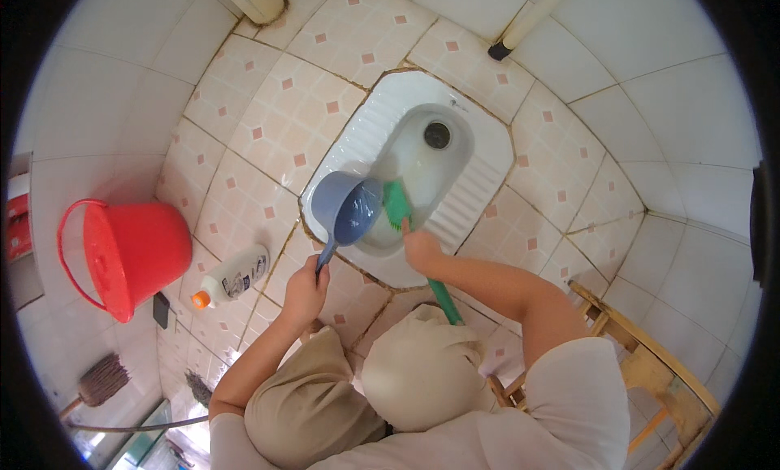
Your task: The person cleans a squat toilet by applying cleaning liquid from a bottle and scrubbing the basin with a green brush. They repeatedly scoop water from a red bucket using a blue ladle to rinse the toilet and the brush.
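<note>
- Two tools are held over the white squat toilet [486,149], which is set into the tiled floor [256,165]: a blue dipper [331,199] and a green brush [396,202].
- The handle of the dipper is gripped by the left hand [305,296], its fingers closed around the end. The bowl is tilted with its mouth toward the toilet's basin, and a shine like water is seen inside; how much is held there cannot be told.
- The brush is clasped low, near its head, by the right hand [422,251]. Its handle is curled around by the fingers, one of them apparently laid along it toward the bristles; the rest of the handle is seen slanting back below the wrist.
- The brush head is placed at the left side of the basin, just beside the dipper's mouth. Whether the porcelain is touched by the bristles cannot be made out.
- The step in hand is judged to be a scrub with water at the ready, at the near part of the basin.
- For the next move, a firm press of the bristles against the wall seems called for, with the dipper tipped further so that the loosened dirt is rinsed toward the drain hole [437,134].
- To the left, a white bottle with an orange cap [236,276] and a red bucket [138,251] are left within view.
</note>
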The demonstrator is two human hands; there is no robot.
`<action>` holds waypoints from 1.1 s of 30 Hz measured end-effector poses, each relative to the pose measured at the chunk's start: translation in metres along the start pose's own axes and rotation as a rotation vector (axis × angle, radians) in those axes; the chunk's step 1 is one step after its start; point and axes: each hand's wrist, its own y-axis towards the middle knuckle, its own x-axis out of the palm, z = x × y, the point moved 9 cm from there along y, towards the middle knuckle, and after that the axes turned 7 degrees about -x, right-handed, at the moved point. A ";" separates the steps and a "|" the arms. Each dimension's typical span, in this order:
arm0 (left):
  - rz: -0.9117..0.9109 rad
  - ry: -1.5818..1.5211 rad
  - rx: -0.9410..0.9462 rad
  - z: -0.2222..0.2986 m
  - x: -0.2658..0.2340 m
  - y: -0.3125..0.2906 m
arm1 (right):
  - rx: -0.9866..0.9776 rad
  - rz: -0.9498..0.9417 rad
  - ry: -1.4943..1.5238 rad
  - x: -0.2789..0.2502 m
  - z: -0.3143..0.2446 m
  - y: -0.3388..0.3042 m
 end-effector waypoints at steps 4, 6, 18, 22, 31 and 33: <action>0.055 0.028 0.062 0.008 -0.001 0.002 | -0.145 -0.173 -0.125 0.025 -0.012 -0.010; 0.083 0.053 0.100 0.007 0.000 0.006 | -0.270 -0.182 -0.260 0.011 -0.010 -0.007; 0.196 -0.057 0.092 0.011 -0.024 0.008 | -0.033 0.082 -0.103 -0.066 0.068 0.051; 0.212 -0.096 0.088 0.007 -0.029 0.008 | -0.211 -0.112 -0.165 -0.007 0.014 0.012; -0.130 -0.876 -0.267 -0.063 0.002 0.032 | -0.003 0.294 -0.399 -0.103 0.085 0.066; -0.184 -1.002 -0.291 -0.076 0.005 0.040 | 0.097 0.379 -0.482 -0.131 0.103 0.052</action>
